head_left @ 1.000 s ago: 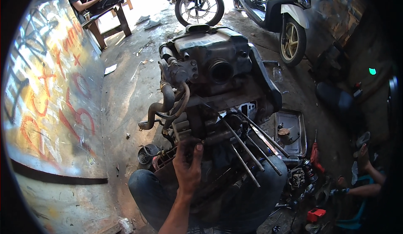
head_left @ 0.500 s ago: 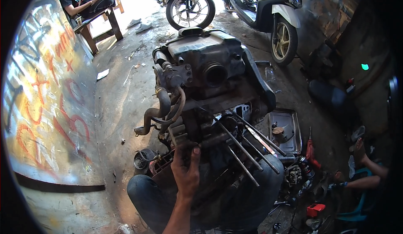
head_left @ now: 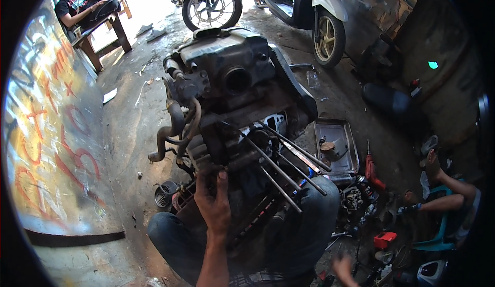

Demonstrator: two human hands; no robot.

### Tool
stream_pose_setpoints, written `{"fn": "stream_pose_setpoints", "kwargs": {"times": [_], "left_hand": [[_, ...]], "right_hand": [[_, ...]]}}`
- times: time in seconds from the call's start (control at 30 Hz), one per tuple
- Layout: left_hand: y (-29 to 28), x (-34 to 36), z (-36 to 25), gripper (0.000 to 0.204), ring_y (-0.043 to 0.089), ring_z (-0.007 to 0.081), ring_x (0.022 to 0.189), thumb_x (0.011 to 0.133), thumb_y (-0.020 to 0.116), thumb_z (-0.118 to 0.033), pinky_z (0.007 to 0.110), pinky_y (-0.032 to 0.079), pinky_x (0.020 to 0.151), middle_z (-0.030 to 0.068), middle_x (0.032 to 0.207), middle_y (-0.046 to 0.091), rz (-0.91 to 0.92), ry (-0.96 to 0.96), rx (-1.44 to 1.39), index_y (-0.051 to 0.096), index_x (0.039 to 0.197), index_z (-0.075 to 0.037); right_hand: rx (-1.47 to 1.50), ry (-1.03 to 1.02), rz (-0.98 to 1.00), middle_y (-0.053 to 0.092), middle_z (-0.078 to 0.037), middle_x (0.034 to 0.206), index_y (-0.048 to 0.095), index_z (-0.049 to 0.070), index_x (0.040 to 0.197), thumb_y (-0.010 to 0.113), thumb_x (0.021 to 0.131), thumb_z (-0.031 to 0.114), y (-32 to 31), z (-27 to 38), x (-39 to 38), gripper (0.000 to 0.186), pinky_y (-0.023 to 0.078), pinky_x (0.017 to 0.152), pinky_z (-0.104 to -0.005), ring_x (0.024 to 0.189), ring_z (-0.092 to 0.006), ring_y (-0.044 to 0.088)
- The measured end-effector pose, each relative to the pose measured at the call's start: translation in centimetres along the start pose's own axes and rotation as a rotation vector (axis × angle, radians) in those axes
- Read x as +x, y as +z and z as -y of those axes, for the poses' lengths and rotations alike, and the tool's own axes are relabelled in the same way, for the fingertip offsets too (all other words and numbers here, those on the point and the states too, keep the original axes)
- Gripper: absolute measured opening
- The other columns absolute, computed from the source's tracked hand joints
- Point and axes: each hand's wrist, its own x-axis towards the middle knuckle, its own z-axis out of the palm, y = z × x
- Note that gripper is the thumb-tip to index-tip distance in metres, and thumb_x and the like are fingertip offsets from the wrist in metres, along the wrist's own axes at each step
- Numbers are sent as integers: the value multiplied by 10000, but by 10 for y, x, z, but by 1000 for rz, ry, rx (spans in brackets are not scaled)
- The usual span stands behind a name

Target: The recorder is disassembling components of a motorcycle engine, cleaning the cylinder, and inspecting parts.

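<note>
A dark, greasy motorcycle engine [head_left: 227, 63] stands between my knees, with a round intake opening facing me. Several long metal studs [head_left: 273, 168] stick out of its near side, and a bent rubber hose [head_left: 165, 142] hangs at its left. My left hand [head_left: 212, 204] grips the lower near edge of the engine, thumb up on the near face and the other fingers partly hidden. Low on the right, my right hand [head_left: 343, 267] is over the floor beside scattered tools, smeared by motion. Whether it holds anything does not show.
A metal tray [head_left: 337, 145] with small parts lies right of the engine, near a red power drill [head_left: 372, 171] and a red case [head_left: 384, 239]. Another person's bare legs [head_left: 443, 204] rest by a teal stool [head_left: 438, 230]. Motorcycles [head_left: 330, 34] stand behind; a person sits on a bench [head_left: 105, 29].
My right hand has come into view at the lower right. The whole view has shifted, so the engine appears farther left. My left hand keeps its hold on the engine.
</note>
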Motion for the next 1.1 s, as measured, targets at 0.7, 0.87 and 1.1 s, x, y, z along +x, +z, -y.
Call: {"fn": "stream_pose_setpoints", "kwargs": {"times": [0.7, 0.87, 1.1], "left_hand": [[9, -2, 3, 159, 513, 58, 840, 1011, 647, -182, 225, 416, 768, -14, 942, 613, 9, -6, -20, 633, 1056, -30], [7, 0, 1, 152, 516, 66, 877, 1025, 619, -167, 226, 417, 807, -13, 965, 600, 37, -32, 0, 621, 1088, -28], [3, 5, -8, 197, 497, 63, 824, 1036, 598, -185, 223, 409, 736, -4, 926, 579, 120, -64, 66, 583, 1139, -17]], "right_hand": [[673, -1077, 353, 668, -81, 981, 635, 85, 1350, 713, 935, 246, -90, 437, 25, 452, 483, 713, -299, 787, -110, 572], [710, -1025, 435, 601, -59, 925, 643, 52, 1340, 796, 865, 379, -82, 438, 31, 596, 466, 717, -315, 814, -141, 567], [686, -981, 376, 655, -123, 1002, 641, 53, 1342, 818, 833, 420, -83, 439, 24, 652, 505, 777, -337, 909, -193, 641]]}}
